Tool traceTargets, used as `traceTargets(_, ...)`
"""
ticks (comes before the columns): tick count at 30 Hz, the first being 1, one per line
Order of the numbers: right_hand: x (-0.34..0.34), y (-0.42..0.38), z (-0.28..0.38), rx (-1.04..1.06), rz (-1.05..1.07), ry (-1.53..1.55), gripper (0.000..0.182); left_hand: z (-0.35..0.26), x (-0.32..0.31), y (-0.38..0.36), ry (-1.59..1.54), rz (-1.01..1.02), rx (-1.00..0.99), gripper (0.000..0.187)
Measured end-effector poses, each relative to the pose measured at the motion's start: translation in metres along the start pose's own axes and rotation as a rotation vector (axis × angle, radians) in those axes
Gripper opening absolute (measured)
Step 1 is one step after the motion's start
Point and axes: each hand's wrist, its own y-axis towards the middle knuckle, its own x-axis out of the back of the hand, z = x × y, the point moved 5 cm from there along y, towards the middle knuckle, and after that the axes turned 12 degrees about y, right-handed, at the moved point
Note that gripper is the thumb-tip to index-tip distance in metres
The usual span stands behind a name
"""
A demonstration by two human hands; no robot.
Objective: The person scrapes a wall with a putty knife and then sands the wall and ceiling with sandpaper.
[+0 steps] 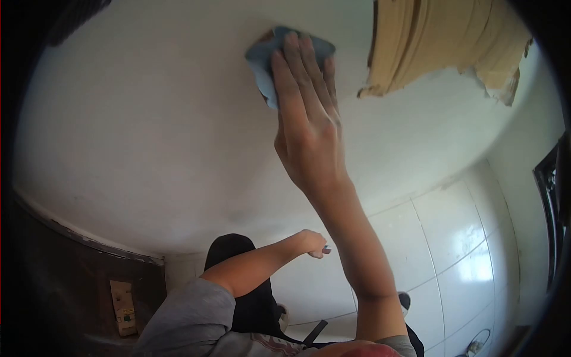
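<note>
High on the off-white wall (148,119), my right hand (309,113) presses a thin blue-grey sheet (260,68) that looks like sandpaper. Its fingers lie stretched along the sheet, and the thumb is hidden. The sheet's edges stick out around the fingertips, with a brownish patch at its upper left. Lower down, my left hand (313,244) is closed in front of my body, above the floor in this view. A small pale and dark end pokes out of its fist; I cannot tell what it is.
Torn brown cardboard (440,41) covers the wall at the upper right. A dark brown surface (71,268) with a pale plate-like piece (123,307) is at lower left. White floor tiles (398,238) lie below, and a dark-framed object (553,202) stands at the right edge.
</note>
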Motion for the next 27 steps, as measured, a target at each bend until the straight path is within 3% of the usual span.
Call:
traceTargets(8,0.005,-0.067,-0.011,-0.159,0.156,-0.122,0.052,-0.074,0.019,0.016,0.007,-0.036,-0.246,0.03)
traceTargets(12,0.004,-0.017,-0.008,-0.003,0.054,-0.087,0.053,-0.088,0.031,-0.003,0.042,0.018,-0.188,0.029)
traceTargets(15,0.004,-0.005,-0.011,0.049,-0.021,-0.065,0.05,-0.085,-0.012,0.059,0.221,-0.036,-0.415,0.033)
traceTargets(17,0.003,-0.022,-0.015,0.04,-0.034,-0.099,0.047,-0.065,-0.029,0.072,-0.04,-0.344,-0.415,0.044)
traceTargets(18,0.003,-0.03,-0.017,0.016,-0.035,-0.11,0.045,-0.046,-0.029,0.061,-0.348,-0.499,-0.48,0.045)
traceTargets(20,0.013,-0.046,-0.027,0.019,0.004,-0.138,0.044,-0.04,-0.045,0.075,-0.55,-0.587,-0.479,0.043)
traceTargets(23,0.031,-0.077,-0.047,-0.061,0.05,-0.07,0.052,-0.056,-0.085,0.11,-0.197,-0.34,-0.282,0.036)
traceTargets(25,0.04,-0.104,-0.059,-0.107,0.105,-0.103,0.047,-0.088,-0.055,0.074,0.016,-0.091,-0.233,0.035)
traceTargets(27,0.046,-0.136,-0.069,-0.219,0.187,-0.107,0.052,-0.096,-0.03,0.039,-0.129,0.006,-0.169,0.037)
